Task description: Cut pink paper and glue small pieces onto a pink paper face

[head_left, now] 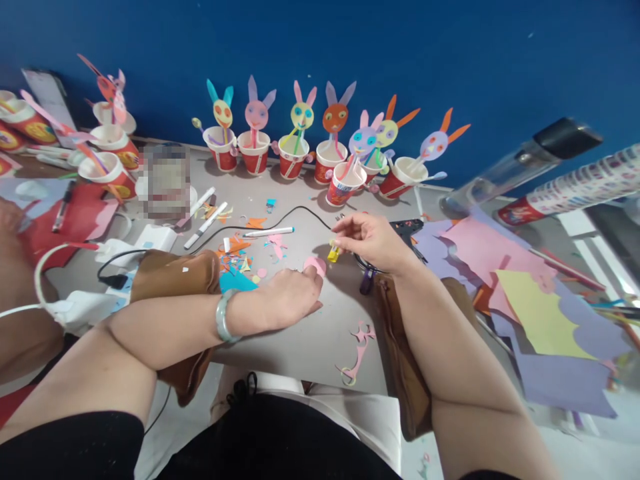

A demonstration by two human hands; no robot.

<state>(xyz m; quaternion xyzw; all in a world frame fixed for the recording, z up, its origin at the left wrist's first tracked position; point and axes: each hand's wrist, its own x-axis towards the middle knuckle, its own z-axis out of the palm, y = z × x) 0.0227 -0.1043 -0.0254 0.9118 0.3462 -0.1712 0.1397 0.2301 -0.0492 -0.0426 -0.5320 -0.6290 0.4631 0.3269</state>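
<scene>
My left hand point(293, 293), a bracelet on its wrist, rests low over the table with its fingers curled. A pink paper circle point(315, 267) shows at its fingertips; the hand hides part of the circle. To the right, my right hand point(370, 240) is raised a little, thumb and fingers drawn together at a small glossy yellow thing point(333, 253) whose kind I cannot make out. Behind that hand lies a black glue gun point(407, 230), partly covered. A small dark purple object point(367, 281) sits below the right wrist.
Several red paper cups point(294, 163) with paper rabbit heads line the blue wall. Paper scraps point(235, 248), a marker point(270, 232) and a black cord lie mid-table. Coloured sheets point(540, 313) are at right, power strips point(150, 243) at left, beside another person's arm point(20, 293).
</scene>
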